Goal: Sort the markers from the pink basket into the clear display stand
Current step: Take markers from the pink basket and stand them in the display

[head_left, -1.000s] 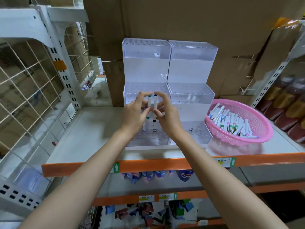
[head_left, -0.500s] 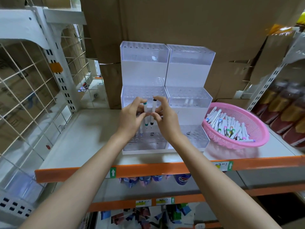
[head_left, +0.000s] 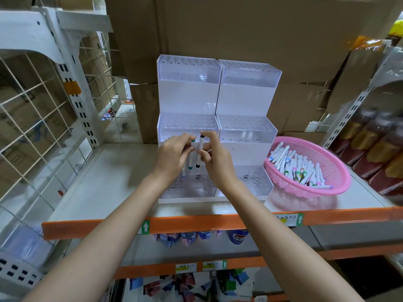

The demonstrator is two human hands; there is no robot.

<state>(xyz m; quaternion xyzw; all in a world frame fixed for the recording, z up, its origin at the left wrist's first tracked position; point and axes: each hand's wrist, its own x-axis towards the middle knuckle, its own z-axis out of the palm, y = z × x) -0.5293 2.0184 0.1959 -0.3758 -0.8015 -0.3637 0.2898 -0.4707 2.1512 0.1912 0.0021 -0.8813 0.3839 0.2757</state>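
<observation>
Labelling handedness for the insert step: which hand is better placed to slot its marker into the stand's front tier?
Right, probably. The right hand pinches the black-capped marker upright, its lower end just above the front tier holes. The left hand partly covers its teal-capped marker.

A shop stockroom or warehouse-style store is indicated. Metal shelving with orange beams (head_left: 196, 225) and slotted white uprights (head_left: 75, 101) is seen, with small paper labels (head_left: 145, 227) fixed to the beams. Cardboard boxes (head_left: 239, 29) are stacked behind, wire grid panels (head_left: 32, 118) are mounted at the left, and packaged goods (head_left: 181, 236) are stocked on the shelf beneath a clear display stand (head_left: 187, 94).
</observation>
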